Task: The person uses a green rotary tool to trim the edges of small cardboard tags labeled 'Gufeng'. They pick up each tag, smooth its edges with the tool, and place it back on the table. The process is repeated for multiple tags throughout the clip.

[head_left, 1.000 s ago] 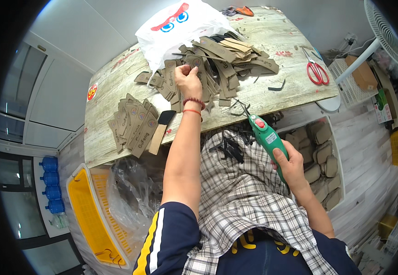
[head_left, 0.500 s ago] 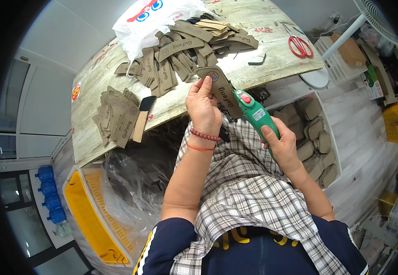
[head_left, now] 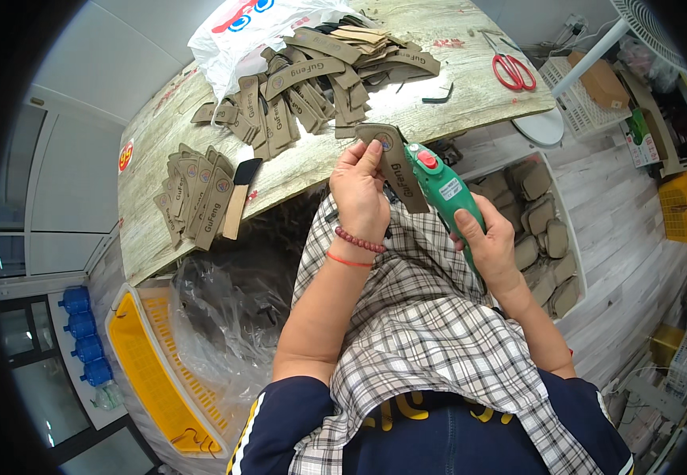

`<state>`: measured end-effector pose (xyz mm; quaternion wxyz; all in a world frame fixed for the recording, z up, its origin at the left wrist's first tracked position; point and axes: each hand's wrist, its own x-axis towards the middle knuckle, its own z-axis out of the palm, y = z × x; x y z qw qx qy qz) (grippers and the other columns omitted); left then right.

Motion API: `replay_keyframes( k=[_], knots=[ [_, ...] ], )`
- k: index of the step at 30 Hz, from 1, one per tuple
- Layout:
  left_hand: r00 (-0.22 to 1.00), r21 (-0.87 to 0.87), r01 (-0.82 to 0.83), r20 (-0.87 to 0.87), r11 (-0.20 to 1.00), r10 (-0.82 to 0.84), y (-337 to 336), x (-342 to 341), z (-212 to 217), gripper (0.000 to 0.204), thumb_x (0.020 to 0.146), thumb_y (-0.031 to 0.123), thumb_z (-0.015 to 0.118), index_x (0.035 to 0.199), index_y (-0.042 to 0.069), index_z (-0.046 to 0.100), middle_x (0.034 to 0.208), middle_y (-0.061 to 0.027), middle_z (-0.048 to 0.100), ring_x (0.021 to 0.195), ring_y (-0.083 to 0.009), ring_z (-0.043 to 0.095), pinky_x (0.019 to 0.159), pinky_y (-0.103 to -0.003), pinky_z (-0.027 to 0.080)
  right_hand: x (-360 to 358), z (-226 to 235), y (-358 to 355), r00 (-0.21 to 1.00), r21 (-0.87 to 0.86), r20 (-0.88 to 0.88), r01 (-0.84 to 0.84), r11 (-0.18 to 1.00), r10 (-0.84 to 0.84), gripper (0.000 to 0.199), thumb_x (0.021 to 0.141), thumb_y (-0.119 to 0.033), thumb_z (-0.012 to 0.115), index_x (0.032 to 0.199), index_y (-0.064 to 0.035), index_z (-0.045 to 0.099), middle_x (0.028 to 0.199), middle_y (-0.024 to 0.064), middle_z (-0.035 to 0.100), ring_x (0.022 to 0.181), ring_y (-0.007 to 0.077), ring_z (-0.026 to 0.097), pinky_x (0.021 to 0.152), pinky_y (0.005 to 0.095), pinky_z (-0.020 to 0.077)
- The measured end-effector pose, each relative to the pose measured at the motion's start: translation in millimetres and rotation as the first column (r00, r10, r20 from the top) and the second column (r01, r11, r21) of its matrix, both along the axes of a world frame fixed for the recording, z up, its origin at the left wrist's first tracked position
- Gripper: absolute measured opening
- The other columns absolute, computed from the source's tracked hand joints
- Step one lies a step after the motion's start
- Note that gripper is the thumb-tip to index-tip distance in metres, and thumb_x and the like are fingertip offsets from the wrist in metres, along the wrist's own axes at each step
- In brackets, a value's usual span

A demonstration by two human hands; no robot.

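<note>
Left hand (head_left: 367,194) closed in a pinch on one brown strap (head_left: 397,168), thumb and fingers gripping its upper, wider end. Strap held above the lap, just clear of the table (head_left: 296,170) edge, long axis running from upper left down to lower right.

Right hand (head_left: 490,245) wrapped fully around a green tool (head_left: 445,190), held shut on the grip. Tool body lies nearly parallel to the strap, just to its right, nose at the strap's upper end; contact there probable, cannot confirm. Both hands close together; the left is the one on the strap.

Around: loose heap of like straps (head_left: 319,79) on the far table, second stack (head_left: 197,194) at the left edge with a brush (head_left: 239,198) beside it. Red scissors (head_left: 510,70) well apart at right. White bag (head_left: 240,32) behind the heap. Yellow crate (head_left: 153,372) on the floor at left. Nothing stands between hands and strap.
</note>
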<state>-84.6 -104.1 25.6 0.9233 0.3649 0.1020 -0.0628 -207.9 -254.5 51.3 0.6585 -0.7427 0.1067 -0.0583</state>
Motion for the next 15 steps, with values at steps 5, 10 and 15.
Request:
replay_keyframes(
  k=[5, 10, 15],
  knots=[
    [0.997, 0.118, 0.006, 0.081, 0.993, -0.016, 3, -1, -5, 0.005, 0.091, 0.002, 0.059, 0.095, 0.0, 0.062, 0.088, -0.0076, 0.068, 0.073, -0.0133, 0.066, 0.064, -0.023, 0.054, 2, 7, -3, 1.0, 0.018, 0.002, -0.017, 1.0, 0.017, 0.044, 0.092, -0.036, 0.062, 0.115, 0.001, 0.06, 0.07, 0.0009, 0.057, 0.056, 0.0063, 0.051, 0.051, 0.0221, 0.0429],
    [0.97, 0.224, -0.086, 0.242, 0.971, 0.03, 11, 4, -1, 0.008, 0.087, 0.0, 0.065, 0.093, -0.003, 0.066, 0.085, -0.0082, 0.069, 0.075, -0.0125, 0.066, 0.066, -0.023, 0.054, -2, 6, -7, 0.999, 0.04, -0.003, -0.037, 0.999, 0.037, 0.042, 0.092, -0.035, 0.062, 0.113, 0.0014, 0.06, 0.071, 0.0005, 0.057, 0.057, 0.0057, 0.051, 0.051, 0.0217, 0.0428],
    [0.965, 0.366, -0.102, 0.261, 0.925, 0.003, 22, 8, 6, 0.01, 0.086, 0.001, 0.065, 0.095, -0.003, 0.068, 0.086, -0.0091, 0.07, 0.075, -0.013, 0.066, 0.067, -0.024, 0.054, -4, 6, -7, 0.998, 0.042, -0.003, -0.06, 0.997, 0.06, 0.042, 0.092, -0.035, 0.062, 0.112, 0.0019, 0.06, 0.071, 0.0004, 0.057, 0.057, 0.0054, 0.051, 0.051, 0.0216, 0.0427]
  ],
)
